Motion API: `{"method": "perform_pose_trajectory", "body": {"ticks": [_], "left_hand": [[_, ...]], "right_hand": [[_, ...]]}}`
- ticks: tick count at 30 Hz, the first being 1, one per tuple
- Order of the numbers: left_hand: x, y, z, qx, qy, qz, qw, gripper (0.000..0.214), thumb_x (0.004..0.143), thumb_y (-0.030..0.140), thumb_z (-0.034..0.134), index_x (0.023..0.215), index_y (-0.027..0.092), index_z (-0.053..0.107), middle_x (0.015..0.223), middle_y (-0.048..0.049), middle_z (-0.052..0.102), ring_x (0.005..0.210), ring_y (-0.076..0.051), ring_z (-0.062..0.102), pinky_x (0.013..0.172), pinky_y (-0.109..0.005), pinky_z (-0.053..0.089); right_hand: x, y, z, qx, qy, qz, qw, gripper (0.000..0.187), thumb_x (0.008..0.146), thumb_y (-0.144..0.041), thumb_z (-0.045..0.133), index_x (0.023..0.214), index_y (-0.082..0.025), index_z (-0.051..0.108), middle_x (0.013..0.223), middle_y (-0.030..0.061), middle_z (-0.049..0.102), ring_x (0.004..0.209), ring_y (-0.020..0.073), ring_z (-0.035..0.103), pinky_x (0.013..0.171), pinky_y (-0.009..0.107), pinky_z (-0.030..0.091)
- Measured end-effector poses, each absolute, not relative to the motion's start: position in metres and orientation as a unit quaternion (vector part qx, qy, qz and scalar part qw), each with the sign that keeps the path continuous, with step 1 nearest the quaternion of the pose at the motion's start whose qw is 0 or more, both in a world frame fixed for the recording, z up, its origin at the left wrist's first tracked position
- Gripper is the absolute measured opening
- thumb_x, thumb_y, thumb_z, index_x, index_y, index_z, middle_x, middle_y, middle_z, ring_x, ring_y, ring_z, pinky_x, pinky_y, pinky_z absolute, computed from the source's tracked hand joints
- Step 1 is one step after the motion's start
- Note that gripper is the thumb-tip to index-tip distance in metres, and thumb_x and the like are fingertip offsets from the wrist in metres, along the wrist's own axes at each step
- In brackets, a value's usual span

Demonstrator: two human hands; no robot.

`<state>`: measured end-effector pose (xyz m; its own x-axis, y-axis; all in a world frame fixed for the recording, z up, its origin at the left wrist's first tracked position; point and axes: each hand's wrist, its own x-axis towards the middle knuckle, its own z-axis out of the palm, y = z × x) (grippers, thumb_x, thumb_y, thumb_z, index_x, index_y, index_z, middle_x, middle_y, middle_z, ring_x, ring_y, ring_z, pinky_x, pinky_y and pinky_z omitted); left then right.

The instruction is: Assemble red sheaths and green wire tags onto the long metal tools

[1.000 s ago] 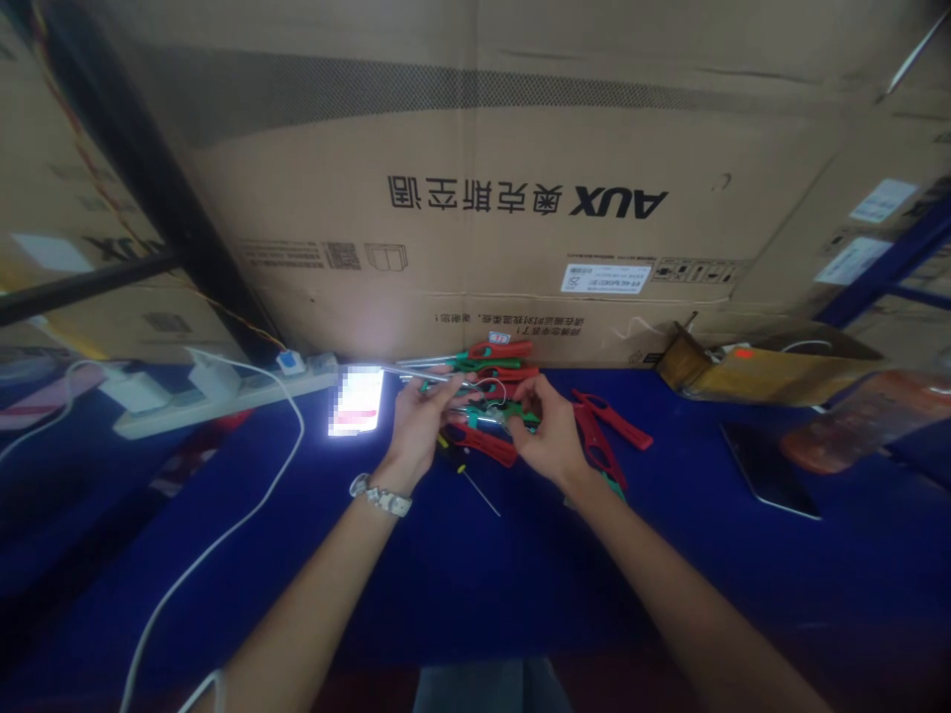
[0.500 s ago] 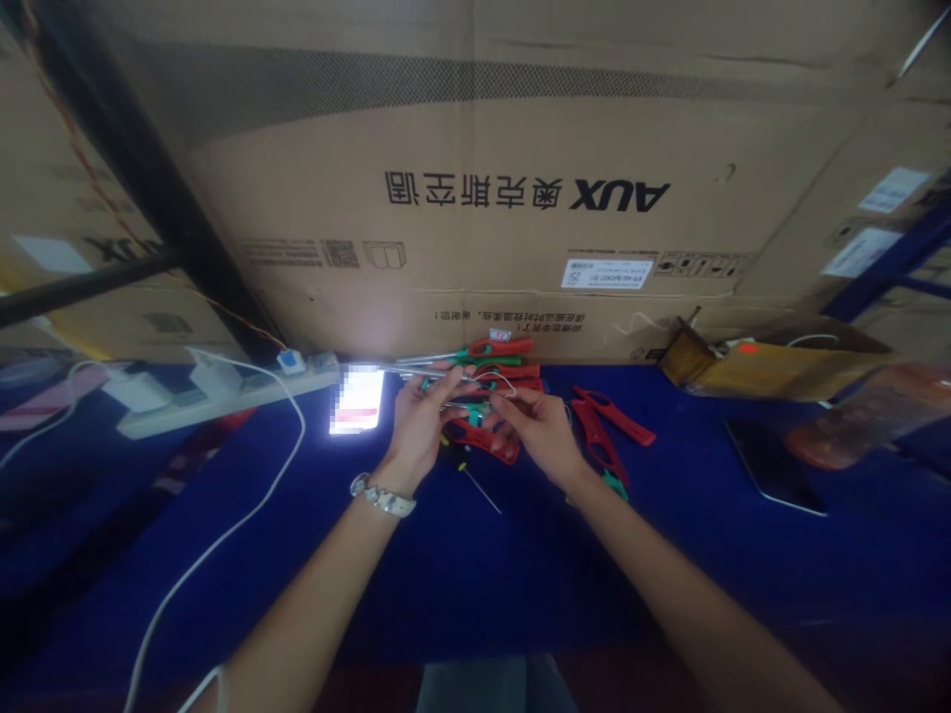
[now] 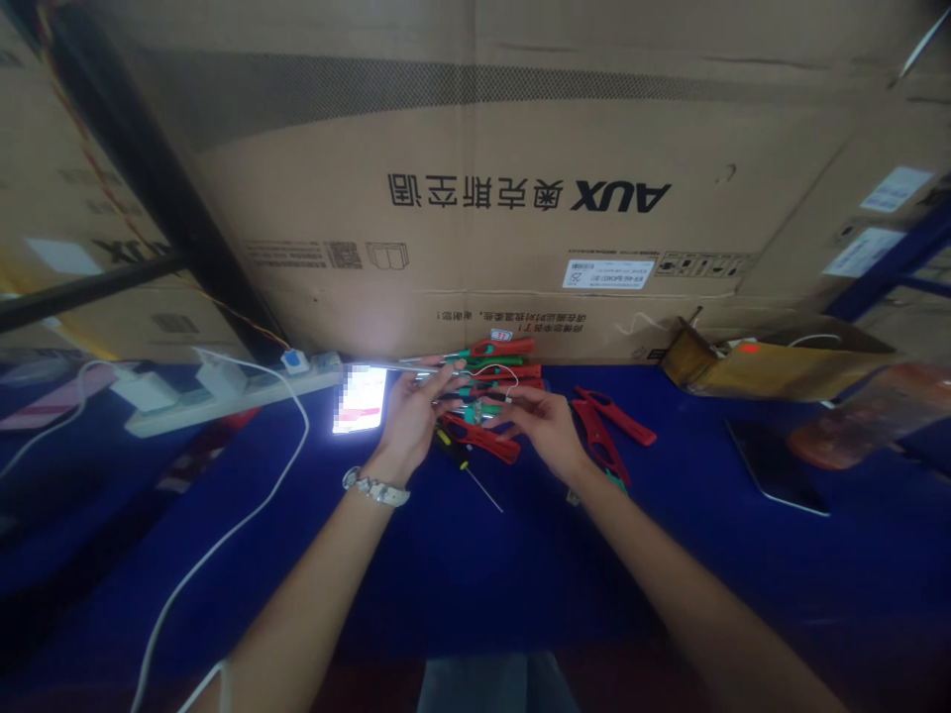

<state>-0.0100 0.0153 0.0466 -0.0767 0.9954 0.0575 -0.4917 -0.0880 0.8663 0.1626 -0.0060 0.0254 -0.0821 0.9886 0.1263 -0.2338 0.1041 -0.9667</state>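
Both my hands work close together over a pile of red and green long-nosed lighters (image 3: 496, 364) at the back of a blue table (image 3: 475, 584). My left hand (image 3: 413, 414), with a watch on its wrist, is closed around a long metal-tubed lighter (image 3: 416, 369) that points left. My right hand (image 3: 541, 424) pinches a thin white wire (image 3: 499, 374) that loops up from that lighter. A small screwdriver (image 3: 467, 465) with a black and yellow handle lies on the table just below my hands.
A lit phone (image 3: 360, 398) lies left of my hands. A white power strip (image 3: 215, 394) with chargers and a white cable (image 3: 223, 535) runs along the left. More red lighter shells (image 3: 609, 426) lie to the right, then a dark phone (image 3: 777, 465). Large cardboard boxes (image 3: 475, 198) wall off the back.
My right hand has opened out slightly and shifted right, drawing the white wire loop up. My left hand has moved a little toward the back, keeping its hold.
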Motion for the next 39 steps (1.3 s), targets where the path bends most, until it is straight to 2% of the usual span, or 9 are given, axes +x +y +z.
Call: {"method": "perform_pose_trajectory", "body": {"ticks": [5,12,17,20,23,26,29,34,39], "left_hand": [[-0.010,0.014,0.048,0.385,0.331,0.630,0.588,0.042,0.065,0.024,0.087,0.099,0.018,0.062,0.093,-0.0059,0.078,0.078,-0.018,0.073,0.058,-0.023,0.054],[-0.009,0.010,0.049,0.429,0.320,0.603,0.592,0.039,0.070,0.023,0.084,0.102,0.017,0.062,0.094,-0.0071,0.078,0.079,-0.018,0.074,0.059,-0.023,0.057],[-0.010,0.009,0.051,0.431,0.305,0.603,0.598,0.037,0.073,0.022,0.083,0.103,0.017,0.062,0.094,-0.0064,0.078,0.077,-0.017,0.074,0.058,-0.023,0.057],[-0.012,0.010,0.052,0.423,0.295,0.607,0.605,0.038,0.072,0.022,0.083,0.104,0.018,0.062,0.094,-0.0057,0.078,0.076,-0.016,0.073,0.057,-0.021,0.057],[-0.013,0.010,0.053,0.429,0.274,0.607,0.609,0.039,0.073,0.022,0.083,0.106,0.018,0.062,0.096,-0.0061,0.078,0.077,-0.016,0.073,0.056,-0.020,0.056],[-0.012,0.008,0.053,0.453,0.264,0.594,0.610,0.038,0.075,0.023,0.082,0.107,0.019,0.063,0.099,-0.0073,0.078,0.078,-0.017,0.073,0.056,-0.021,0.056],[-0.012,0.008,0.053,0.471,0.280,0.581,0.602,0.034,0.077,0.024,0.080,0.105,0.018,0.063,0.101,-0.0084,0.077,0.081,-0.019,0.074,0.058,-0.024,0.057],[-0.014,0.010,0.050,0.479,0.338,0.576,0.570,0.035,0.075,0.027,0.081,0.102,0.016,0.063,0.092,-0.0092,0.078,0.084,-0.022,0.074,0.059,-0.025,0.058],[-0.012,0.011,0.048,0.481,0.331,0.570,0.578,0.034,0.075,0.026,0.081,0.101,0.017,0.061,0.088,-0.0074,0.078,0.076,-0.020,0.075,0.069,-0.030,0.061]], "right_hand": [[0.168,-0.009,0.033,-0.338,-0.452,0.658,0.499,0.033,0.076,-0.041,0.070,0.098,-0.017,0.071,0.088,0.0104,0.077,0.073,0.0236,0.075,0.059,0.033,0.061],[0.165,-0.011,0.034,-0.351,-0.492,0.636,0.479,0.033,0.077,-0.047,0.075,0.092,-0.017,0.071,0.085,0.0064,0.073,0.069,0.0162,0.068,0.051,0.024,0.055],[0.173,-0.010,0.037,-0.254,-0.402,0.768,0.430,0.038,0.089,-0.050,0.057,0.100,-0.016,0.070,0.086,0.0063,0.068,0.067,0.0152,0.061,0.049,0.025,0.050],[0.180,-0.009,0.042,-0.179,-0.330,0.839,0.395,0.053,0.092,-0.058,0.042,0.106,-0.013,0.068,0.087,0.0089,0.066,0.071,0.0175,0.058,0.053,0.029,0.051],[0.181,-0.009,0.043,-0.179,-0.292,0.860,0.378,0.053,0.092,-0.056,0.044,0.107,-0.011,0.068,0.080,0.0063,0.063,0.065,0.0143,0.054,0.051,0.026,0.048],[0.176,-0.010,0.041,-0.234,-0.330,0.824,0.397,0.031,0.085,-0.037,0.064,0.102,-0.012,0.071,0.072,0.0003,0.057,0.057,0.0082,0.047,0.047,0.019,0.043],[0.169,-0.011,0.038,-0.295,-0.408,0.733,0.456,0.027,0.072,-0.031,0.078,0.095,-0.018,0.072,0.069,-0.0023,0.056,0.057,0.0085,0.049,0.045,0.018,0.045],[0.160,-0.011,0.034,-0.382,-0.503,0.516,0.578,0.028,0.069,-0.039,0.081,0.087,-0.021,0.068,0.075,-0.0002,0.063,0.058,0.0128,0.054,0.045,0.027,0.053],[0.154,-0.013,0.032,-0.409,-0.494,0.460,0.614,0.030,0.070,-0.040,0.080,0.087,-0.022,0.063,0.083,0.0015,0.071,0.051,0.0126,0.059,0.041,0.027,0.052]]}}
